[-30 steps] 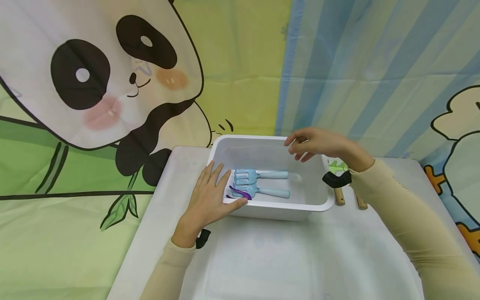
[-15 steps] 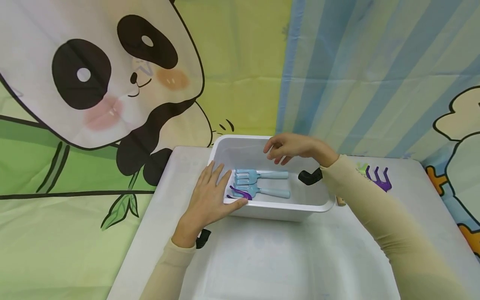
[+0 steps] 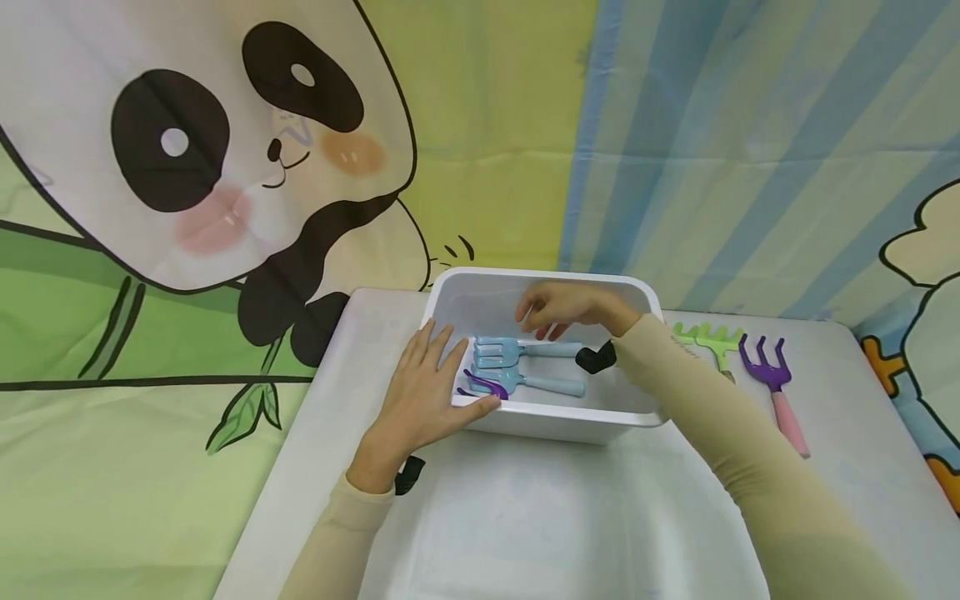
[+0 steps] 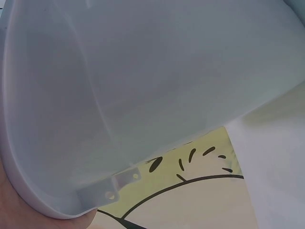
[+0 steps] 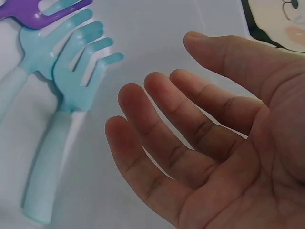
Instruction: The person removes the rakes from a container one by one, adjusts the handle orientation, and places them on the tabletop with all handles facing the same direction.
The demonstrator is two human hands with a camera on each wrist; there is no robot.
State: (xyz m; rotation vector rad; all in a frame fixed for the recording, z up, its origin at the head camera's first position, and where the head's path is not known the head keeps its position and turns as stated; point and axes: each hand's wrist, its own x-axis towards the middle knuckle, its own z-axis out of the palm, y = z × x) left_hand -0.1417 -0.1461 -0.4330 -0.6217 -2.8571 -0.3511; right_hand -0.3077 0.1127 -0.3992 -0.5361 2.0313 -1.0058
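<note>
A white plastic bin point(image 3: 570, 414) stands on the table, with two light blue toy garden forks lying flat inside. The farther blue fork point(image 3: 551, 350) lies beside the nearer blue fork point(image 3: 555, 387). Purple tines point(image 3: 492, 388) show over the nearer one's head; the front wall hides the rest. My left hand point(image 3: 420, 392) rests on the bin's near left corner, fingers spread and thumb along the rim. Over the bin's inside hovers my right hand point(image 3: 566, 308), fingers loosely bent. In the right wrist view its palm holds nothing, and the farther blue fork point(image 5: 47, 162) lies beside the fingertips.
On the table right of the bin lie a purple garden fork point(image 3: 772, 375) with a pink handle and green rake-like heads point(image 3: 716, 340), partly hidden by my right sleeve point(image 3: 697, 392). A printed cloth point(image 3: 487, 167) hangs close behind the bin.
My right hand has moved left and slightly down, from the bin's right end to above the blue forks. The tools at right have come into view. My left hand stays on the rim.
</note>
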